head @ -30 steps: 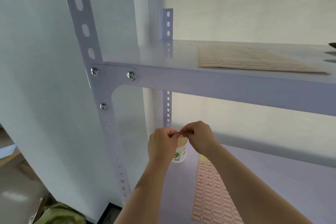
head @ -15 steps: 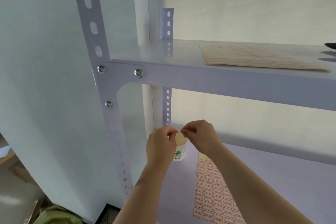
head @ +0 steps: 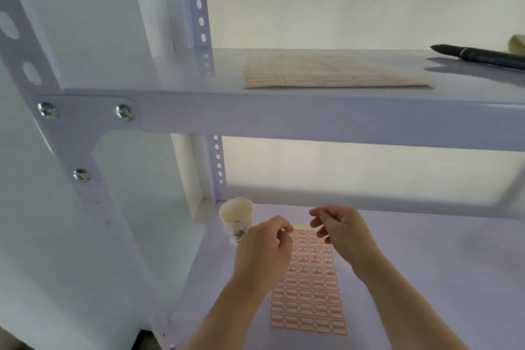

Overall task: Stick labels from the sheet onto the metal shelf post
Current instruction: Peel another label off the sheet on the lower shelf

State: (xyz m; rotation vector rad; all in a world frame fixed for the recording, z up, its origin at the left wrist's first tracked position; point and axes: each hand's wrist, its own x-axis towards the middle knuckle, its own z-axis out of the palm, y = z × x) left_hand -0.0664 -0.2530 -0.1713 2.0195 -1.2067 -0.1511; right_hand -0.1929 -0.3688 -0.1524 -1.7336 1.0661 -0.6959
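A sheet of red-bordered labels (head: 308, 298) lies flat on the lower shelf (head: 426, 264). The pale perforated metal post (head: 96, 207) rises at the front left, with bolts at the shelf joint. Both my hands hover just above the sheet's far end, a short gap between them. My left hand (head: 264, 250) has its thumb and forefinger pinched together, apparently on a small label that is too small to make out. My right hand (head: 341, 231) has loosely curled fingers, its thumb and forefinger slightly apart, and nothing shows in it.
A paper cup (head: 237, 217) stands in the back left corner of the lower shelf, beside the rear post (head: 217, 165). On the upper shelf (head: 284, 116) lie a second label sheet (head: 326, 71) and a black pen (head: 483, 55). A white wall stands behind.
My hands were joined at the fingertips in front of the cup; now they have parted and sit over the sheet. The view has swung right and closer to the shelves.
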